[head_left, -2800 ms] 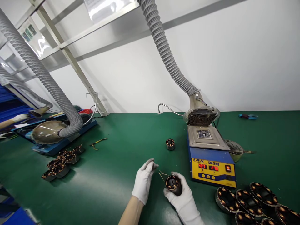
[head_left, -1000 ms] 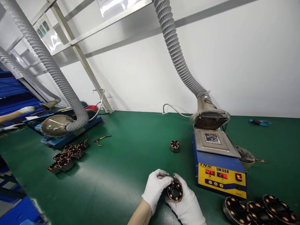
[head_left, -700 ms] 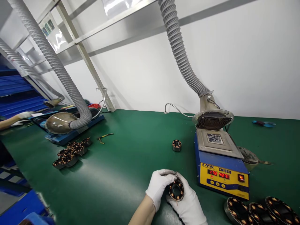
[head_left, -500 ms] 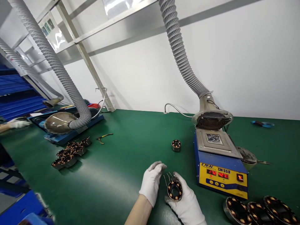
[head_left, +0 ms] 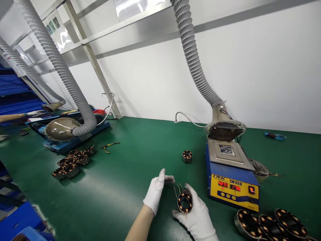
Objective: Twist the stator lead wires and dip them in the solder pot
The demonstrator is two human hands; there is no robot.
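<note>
A motor stator (head_left: 185,203), a black ring with copper windings, is gripped between the thumb and fingers of my right hand (head_left: 197,214), in a white glove. Its open face is turned toward me, and several thin wire ends rise from its upper left. Just left of those wires is my gloved left hand (head_left: 155,189), holding nothing, with its thumb raised and its fingers stretched to the right. Beyond my hands, a single smaller stator (head_left: 187,156) stands on the green table.
A blue and yellow solder pot (head_left: 232,177) stands at right under an exhaust hood (head_left: 225,129). Several larger stators (head_left: 248,222) lie at the lower right, and a cluster of stators (head_left: 72,164) at left near yellow-handled cutters (head_left: 110,146). Another person's gloved hand (head_left: 35,113) shows far left.
My left hand has moved slightly left, away from the stator's wires, and its thumb has spread from the fingers. My right hand still holds the stator. The other person's arm at far left has shifted.
</note>
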